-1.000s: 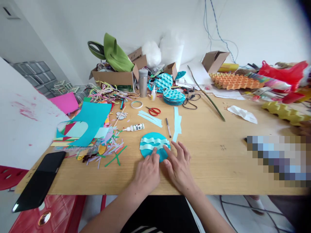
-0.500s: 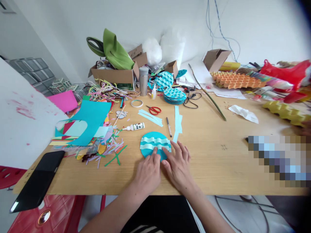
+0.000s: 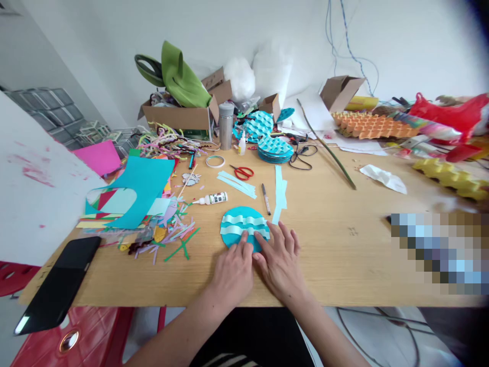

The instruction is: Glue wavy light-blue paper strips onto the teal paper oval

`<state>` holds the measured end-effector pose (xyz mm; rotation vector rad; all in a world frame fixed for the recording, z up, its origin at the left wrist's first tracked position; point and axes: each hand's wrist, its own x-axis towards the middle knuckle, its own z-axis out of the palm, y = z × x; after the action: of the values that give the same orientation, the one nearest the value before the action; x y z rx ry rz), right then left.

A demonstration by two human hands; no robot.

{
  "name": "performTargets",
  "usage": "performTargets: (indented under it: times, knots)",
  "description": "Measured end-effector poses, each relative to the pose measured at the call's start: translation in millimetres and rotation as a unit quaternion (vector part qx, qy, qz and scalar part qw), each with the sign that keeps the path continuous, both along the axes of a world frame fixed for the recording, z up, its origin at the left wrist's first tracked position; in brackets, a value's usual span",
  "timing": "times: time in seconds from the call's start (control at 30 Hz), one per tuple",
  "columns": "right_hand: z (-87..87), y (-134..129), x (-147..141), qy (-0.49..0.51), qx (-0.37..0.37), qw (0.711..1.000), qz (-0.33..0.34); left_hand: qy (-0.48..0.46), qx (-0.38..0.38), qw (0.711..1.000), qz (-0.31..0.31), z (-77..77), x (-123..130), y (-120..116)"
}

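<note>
A round blue paper disc [image 3: 236, 243] lies flat at the table's front, with two wavy pale-blue paper strips [image 3: 234, 231] across it. My left hand [image 3: 234, 272] presses the lower strip with its outstretched index finger, the other fingers loosely bent. Beside it, my right hand [image 3: 281, 260] has its fingers spread, and its index fingertip presses the same strip further right. Neither hand grasps anything. More pale-blue strips [image 3: 280, 188] lie beyond the right hand, near a pen [image 3: 266, 199]. A white glue bottle [image 3: 214, 199] lies on its side behind the disc.
Red-handled scissors [image 3: 243, 173], a tape roll [image 3: 215, 161] and finished blue discs [image 3: 274, 151] stand further back. Coloured paper [image 3: 147, 188] and scraps cover the left, near a black phone [image 3: 61, 283]. A thin stick [image 3: 328, 148] and egg trays [image 3: 374, 126] lie right.
Both hands stay almost still on the lower strip. The view has shifted very slightly. At the far right edge, a partly visible hand by the yellow egg tray has gone out of view.
</note>
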<state>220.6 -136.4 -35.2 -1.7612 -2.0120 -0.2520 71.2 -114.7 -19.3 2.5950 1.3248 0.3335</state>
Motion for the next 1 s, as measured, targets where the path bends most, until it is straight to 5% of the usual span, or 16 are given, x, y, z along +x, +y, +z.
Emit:
performTargets:
  times: [1.0]
  knots:
    - [-1.3, 4.3, 1.1, 0.026, 0.005, 1.0, 0.006, 0.034, -0.017, 0.999, 0.008, 2.8, 0.6, 1.4]
